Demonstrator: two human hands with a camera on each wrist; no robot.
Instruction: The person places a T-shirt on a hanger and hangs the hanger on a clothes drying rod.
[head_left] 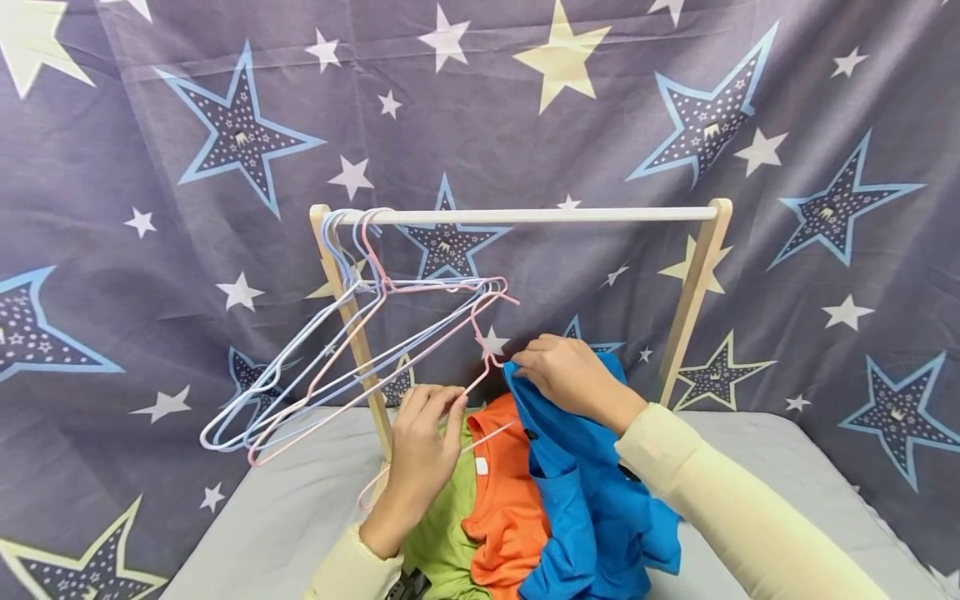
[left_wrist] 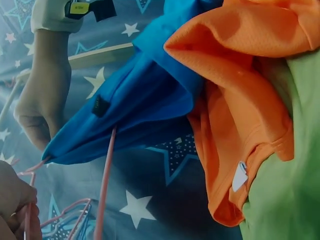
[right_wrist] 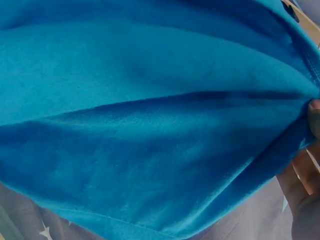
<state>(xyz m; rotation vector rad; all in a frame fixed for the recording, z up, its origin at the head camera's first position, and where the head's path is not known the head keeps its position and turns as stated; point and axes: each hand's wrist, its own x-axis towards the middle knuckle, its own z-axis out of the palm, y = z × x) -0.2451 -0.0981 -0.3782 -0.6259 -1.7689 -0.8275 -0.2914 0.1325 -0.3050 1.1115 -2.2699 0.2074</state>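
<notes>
In my left hand (head_left: 423, 454) I pinch one shoulder of a pink hanger (head_left: 477, 327), whose hook points up. My right hand (head_left: 570, 375) pinches the top edge of a blue shirt (head_left: 592, 492) and draws it up into a peak beside the hanger's neck. One hanger arm runs up into the shirt's opening, where the left wrist view shows its pink lower bar (left_wrist: 104, 190) going under the cloth; its end is hidden. Blue cloth (right_wrist: 150, 125) fills most of the right wrist view, with thumb and fingers at its right edge.
Several blue, white and pink hangers hang at the left end of the white rail (head_left: 540, 215) on a wooden rack. An orange shirt (head_left: 510, 508) and a green garment (head_left: 442, 542) lie on the grey surface (head_left: 247, 533). Behind is a star-patterned cloth (head_left: 480, 108).
</notes>
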